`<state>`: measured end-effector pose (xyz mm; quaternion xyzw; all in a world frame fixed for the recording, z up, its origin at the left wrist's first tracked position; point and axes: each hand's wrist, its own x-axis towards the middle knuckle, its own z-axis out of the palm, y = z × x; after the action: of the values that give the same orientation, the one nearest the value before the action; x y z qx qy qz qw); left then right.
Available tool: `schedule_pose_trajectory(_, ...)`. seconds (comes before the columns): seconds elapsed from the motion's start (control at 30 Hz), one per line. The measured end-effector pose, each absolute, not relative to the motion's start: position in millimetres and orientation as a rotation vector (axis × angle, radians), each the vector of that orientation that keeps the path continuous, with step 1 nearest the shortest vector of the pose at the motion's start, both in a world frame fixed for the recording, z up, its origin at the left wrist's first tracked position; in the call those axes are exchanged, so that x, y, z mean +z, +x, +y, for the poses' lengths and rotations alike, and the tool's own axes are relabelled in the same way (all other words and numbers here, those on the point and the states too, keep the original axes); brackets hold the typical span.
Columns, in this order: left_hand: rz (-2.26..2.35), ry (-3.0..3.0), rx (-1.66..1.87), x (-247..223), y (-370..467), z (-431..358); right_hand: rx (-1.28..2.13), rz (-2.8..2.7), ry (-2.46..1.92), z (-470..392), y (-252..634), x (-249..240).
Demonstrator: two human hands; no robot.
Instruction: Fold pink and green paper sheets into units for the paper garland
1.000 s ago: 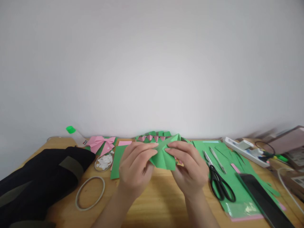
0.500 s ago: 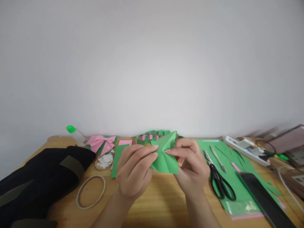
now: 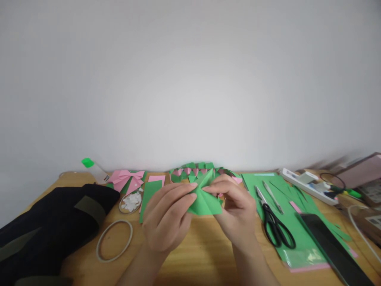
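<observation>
A creased square of green paper [image 3: 205, 204] is held up above the wooden table [image 3: 196, 254], its upper part folded to a point. My left hand [image 3: 169, 214] pinches its left side, with fingertips on the front face. On the other side, my right hand [image 3: 236, 210] grips the paper between thumb and fingers, close to the centre where the creases meet. Behind both hands lies a green and pink folded-paper wreath [image 3: 190, 171], partly hidden.
Black scissors [image 3: 276, 226], a white pen [image 3: 273, 197] and a phone [image 3: 333, 246] lie on green sheets at the right. Leftward are a tape ring [image 3: 101, 254], a pink bow [image 3: 126, 180], a glue bottle [image 3: 98, 172] and dark cloth [image 3: 59, 214]. A power strip [image 3: 309, 186] sits back right.
My right hand has moved slightly left, towards my left hand. The paper's upper point has come down and leftward, and the paper looks more drawn together, showing more of the wreath's right side.
</observation>
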<state>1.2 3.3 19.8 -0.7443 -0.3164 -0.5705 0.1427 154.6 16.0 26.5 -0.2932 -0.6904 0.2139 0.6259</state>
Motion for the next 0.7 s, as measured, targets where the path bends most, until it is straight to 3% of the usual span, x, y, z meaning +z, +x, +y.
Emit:
schedule_pose_trajectory(0.57, -0.848, -2.138, -1.690, 22.1, -0.8, 5.1, 0.384, -1.701, -0.659, 15.3, 158.1, 29.5)
schedule_pose_trajectory(0.7, -0.854, -2.169, -1.633, 23.4, -3.3, 3.8, 0.524, -1.636, -0.671, 14.1, 157.1, 29.4)
